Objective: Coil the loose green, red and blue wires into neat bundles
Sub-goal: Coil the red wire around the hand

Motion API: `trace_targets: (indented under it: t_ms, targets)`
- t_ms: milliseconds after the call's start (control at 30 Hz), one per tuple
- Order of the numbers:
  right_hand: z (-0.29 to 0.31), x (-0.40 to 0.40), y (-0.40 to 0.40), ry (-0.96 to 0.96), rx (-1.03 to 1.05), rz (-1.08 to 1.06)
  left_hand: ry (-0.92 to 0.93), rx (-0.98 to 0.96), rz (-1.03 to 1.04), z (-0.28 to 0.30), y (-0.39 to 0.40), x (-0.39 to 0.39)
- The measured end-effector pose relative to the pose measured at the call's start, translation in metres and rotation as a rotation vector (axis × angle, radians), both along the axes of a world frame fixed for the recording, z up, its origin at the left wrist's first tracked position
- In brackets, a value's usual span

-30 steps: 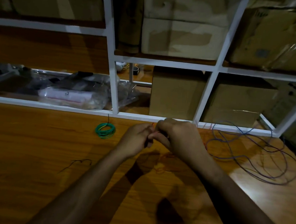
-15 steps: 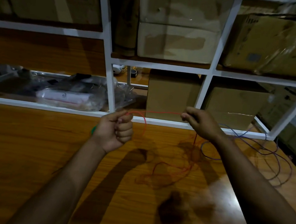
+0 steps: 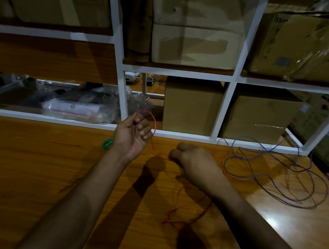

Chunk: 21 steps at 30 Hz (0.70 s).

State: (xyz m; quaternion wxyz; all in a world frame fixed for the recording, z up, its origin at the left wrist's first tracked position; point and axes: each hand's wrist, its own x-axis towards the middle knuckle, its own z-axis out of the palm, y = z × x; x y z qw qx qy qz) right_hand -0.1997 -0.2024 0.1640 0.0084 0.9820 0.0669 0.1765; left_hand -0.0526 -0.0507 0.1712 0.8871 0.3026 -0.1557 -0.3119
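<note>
We see a wooden tabletop (image 3: pixel 32 171) running across the lower part of the view, with a white shelf frame (image 3: pixel 225 110) standing along its far edge and cardboard boxes (image 3: pixel 192 107) and a plastic-wrapped bundle (image 3: pixel 75 111) in its compartments. Our two forearms reach forward over the tabletop. On the right side the blue wire (image 3: pixel 276 176) sprawls in wide loose loops on the wood, well apart from the rest. The red wire (image 3: pixel 186 218) lies slack on the tabletop beneath our right forearm, and one end of it arches up in a small loop above our left hand (image 3: pixel 132 135). That left hand is raised, palm turned toward us, fingers curled with the red wire pinched at the fingertips. Our right hand (image 3: pixel 188 157) hangs low over the tabletop, fingers curled under; whether it grips the red wire we cannot tell. The green wire (image 3: pixel 106 143), already coiled into a small ring, lies just behind the left wrist.
</note>
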Motion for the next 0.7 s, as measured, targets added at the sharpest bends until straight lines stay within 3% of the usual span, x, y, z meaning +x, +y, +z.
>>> trace_targets:
  t_ms: [233, 367, 500, 700]
  targets:
    - [0.03, 0.003, 0.003, -0.223, -0.022, 0.189, -0.269, 0.361, 0.107, -0.005, -0.022, -0.028]
    - [0.041, 0.019, -0.006, -0.361, 0.056, 0.018, -0.399, 0.515, 0.037, -0.013, -0.03, -0.038]
    - [0.045, 0.036, -0.031, -0.261, 0.214, -0.192, -0.362, 0.484, -0.14, -0.007, -0.025, -0.032]
    - [0.033, 0.035, -0.061, 0.117, 0.755, 0.03, -0.109, 0.292, -0.393, -0.004, -0.01, -0.01]
